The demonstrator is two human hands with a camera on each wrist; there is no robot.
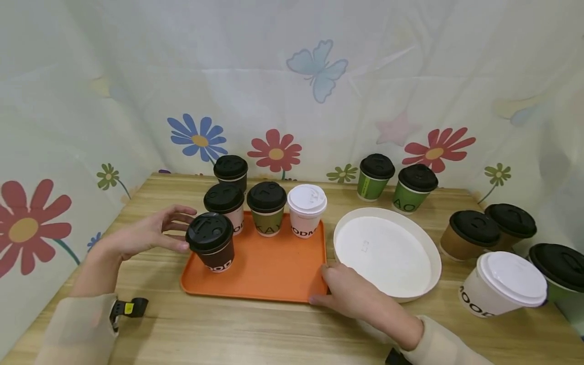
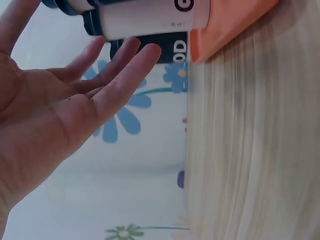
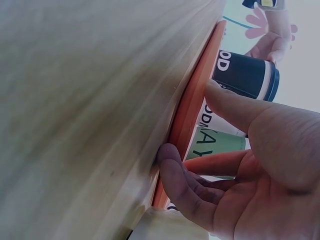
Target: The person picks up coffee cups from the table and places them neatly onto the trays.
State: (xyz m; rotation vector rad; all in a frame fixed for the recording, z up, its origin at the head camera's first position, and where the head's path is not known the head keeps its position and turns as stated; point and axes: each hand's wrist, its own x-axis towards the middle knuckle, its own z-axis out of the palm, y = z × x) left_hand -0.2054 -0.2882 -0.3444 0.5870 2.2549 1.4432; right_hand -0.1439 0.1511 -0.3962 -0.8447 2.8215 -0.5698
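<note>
In the head view my left hand (image 1: pixel 157 228) is spread beside a dark paper cup with a black lid (image 1: pixel 212 243), its thumb close to the lid; whether they touch I cannot tell. That cup stands at the front left of an orange tray (image 1: pixel 274 268). Also on the tray are a pink cup with a black lid (image 1: pixel 225 203), an olive-green cup (image 1: pixel 266 210) and a pink cup with a white lid (image 1: pixel 305 210). My right hand (image 1: pixel 351 289) grips the tray's right edge near the front corner, its fingers curled at the rim in the right wrist view.
Right of the tray lies a round white tray (image 1: pixel 388 253). Behind it are green cups (image 1: pixel 374 177). Farther right stand brown cups (image 1: pixel 470 235), a white-lidded cup (image 1: pixel 502 284) and another green cup (image 1: pixel 558 274). Another black-lidded cup (image 1: pixel 231 170) stands at the back left. A flowered curtain (image 1: pixel 274 76) hangs behind.
</note>
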